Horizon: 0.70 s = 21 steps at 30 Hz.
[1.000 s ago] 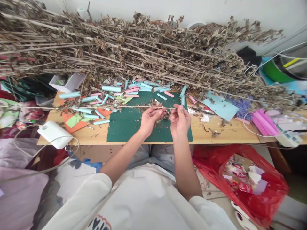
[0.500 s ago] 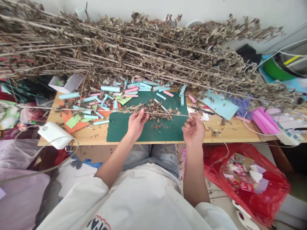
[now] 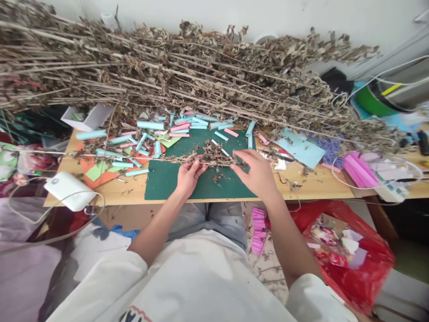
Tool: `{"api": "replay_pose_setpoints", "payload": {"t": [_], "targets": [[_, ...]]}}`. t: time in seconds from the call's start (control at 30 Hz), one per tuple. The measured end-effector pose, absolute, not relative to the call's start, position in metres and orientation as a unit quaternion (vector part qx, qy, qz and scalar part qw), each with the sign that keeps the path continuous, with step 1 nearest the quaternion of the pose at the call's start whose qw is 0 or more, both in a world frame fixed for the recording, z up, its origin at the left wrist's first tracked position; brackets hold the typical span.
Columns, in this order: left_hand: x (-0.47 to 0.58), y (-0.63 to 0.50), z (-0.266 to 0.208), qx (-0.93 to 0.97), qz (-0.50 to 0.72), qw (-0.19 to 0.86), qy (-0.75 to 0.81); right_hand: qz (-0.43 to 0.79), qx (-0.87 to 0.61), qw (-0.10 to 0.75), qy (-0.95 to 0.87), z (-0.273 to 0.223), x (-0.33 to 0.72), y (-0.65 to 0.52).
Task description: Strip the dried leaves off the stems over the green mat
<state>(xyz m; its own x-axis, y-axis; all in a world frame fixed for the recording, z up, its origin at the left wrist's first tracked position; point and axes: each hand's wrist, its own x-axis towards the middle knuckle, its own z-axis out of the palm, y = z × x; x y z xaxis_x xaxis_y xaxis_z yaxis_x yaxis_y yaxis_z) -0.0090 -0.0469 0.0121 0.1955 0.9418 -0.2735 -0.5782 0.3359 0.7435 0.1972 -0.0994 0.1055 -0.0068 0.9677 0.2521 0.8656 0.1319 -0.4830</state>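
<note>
My left hand pinches a long, thin dried stalk between thumb and fingers. The stalk runs far out to the left, with curled brown leaves along it. My right hand is open beside the stalk's right part, thumb and fingers apart around the edge of a heap of dry leaves. Whether its fingertips touch the leaves I cannot tell. A thin white stick lies on the heap. Beneath both hands is a green cutting mat.
A large pile of dried stalks spans the back. Several blue paper tubes and pink ones lie in front of it. A white power bank with a cable sits left; a black pen lies right. A red bag stands below.
My right hand has moved left along the stalk, and its curled fingers have opened and spread. My left hand keeps its hold at nearly the same place. The view has shifted slightly.
</note>
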Motion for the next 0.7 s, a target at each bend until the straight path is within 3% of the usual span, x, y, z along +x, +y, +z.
{"api": "replay_pose_setpoints", "payload": {"t": [0.17,0.37,0.57,0.7], "targets": [[-0.012,-0.048,0.009,0.262,0.524,0.727,0.359,0.152,-0.631,0.227,-0.727,0.091,0.195,-0.083],[-0.01,-0.048,0.01,0.257,0.534,0.722,0.356,0.078,-0.663,0.177,-0.723,0.081,0.187,-0.087],[-0.01,-0.047,0.014,0.247,0.545,0.71,0.373,0.01,-0.719,0.281,-0.635,0.078,0.197,-0.081],[-0.01,-0.047,0.014,0.247,0.537,0.716,0.371,0.067,-0.676,0.307,-0.667,0.085,0.197,-0.068]]}}
